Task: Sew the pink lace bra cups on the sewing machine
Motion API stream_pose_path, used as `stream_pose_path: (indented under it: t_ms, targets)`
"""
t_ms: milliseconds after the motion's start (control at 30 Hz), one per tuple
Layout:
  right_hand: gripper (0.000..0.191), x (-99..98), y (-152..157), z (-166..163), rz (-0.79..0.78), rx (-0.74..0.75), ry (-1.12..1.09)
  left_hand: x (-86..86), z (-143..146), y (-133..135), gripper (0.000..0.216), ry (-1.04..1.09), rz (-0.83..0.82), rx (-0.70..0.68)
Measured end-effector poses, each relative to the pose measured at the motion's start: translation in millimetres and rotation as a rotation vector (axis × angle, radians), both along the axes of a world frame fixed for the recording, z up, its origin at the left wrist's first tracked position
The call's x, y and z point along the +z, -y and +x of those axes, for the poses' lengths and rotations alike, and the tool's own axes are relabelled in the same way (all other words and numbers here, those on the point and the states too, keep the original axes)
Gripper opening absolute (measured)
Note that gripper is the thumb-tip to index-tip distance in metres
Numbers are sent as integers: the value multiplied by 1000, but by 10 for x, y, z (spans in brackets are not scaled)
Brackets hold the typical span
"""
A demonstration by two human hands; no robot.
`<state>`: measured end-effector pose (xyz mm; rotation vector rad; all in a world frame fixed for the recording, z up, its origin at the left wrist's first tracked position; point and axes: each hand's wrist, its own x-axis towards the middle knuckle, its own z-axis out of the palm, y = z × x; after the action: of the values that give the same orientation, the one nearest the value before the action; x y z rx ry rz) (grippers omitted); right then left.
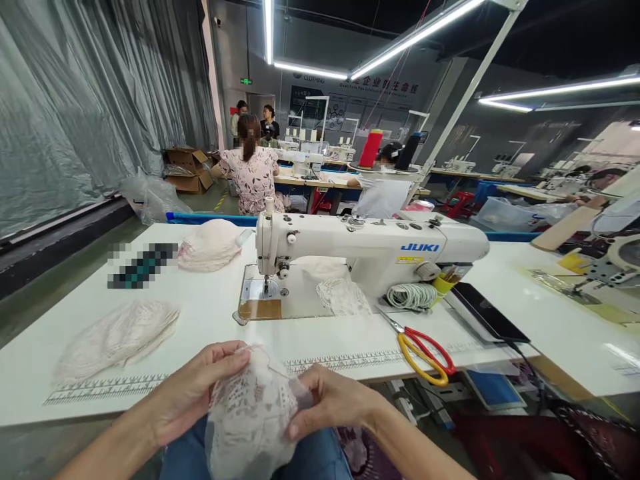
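Observation:
A piece of sheer white lace fabric [255, 413] hangs over my lap, in front of the table edge. My left hand [220, 373] pinches its upper left edge between thumb and fingers. On the other side, my right hand [327, 403] grips the right edge, thumb in front. Beyond my hands stands a white sewing machine [370, 247], its needle and presser foot over the metal plate. Another white lace piece [343, 297] lies on the machine bed under the arm. To the left rest a stack of lace pieces [120, 337] and a rounder pale stack [210, 245].
Red-and-yellow-handled scissors [425, 353] lie right of the machine, over the table's front edge. Behind them are a coil of pale cord [411, 297] and a black phone-like device [490, 312]. A printed ruler strip [350, 361] runs along the front edge. Several people sit or stand farther back.

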<state>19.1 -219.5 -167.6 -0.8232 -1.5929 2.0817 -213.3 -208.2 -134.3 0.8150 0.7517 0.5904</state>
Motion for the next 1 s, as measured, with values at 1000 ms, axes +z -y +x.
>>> stream_pose_path:
  t_ms: [1000]
  targets:
    - [38,-324,-1130,-468,1145,-335,745,-426,-13,-1145,26,-1225,1073,-161]
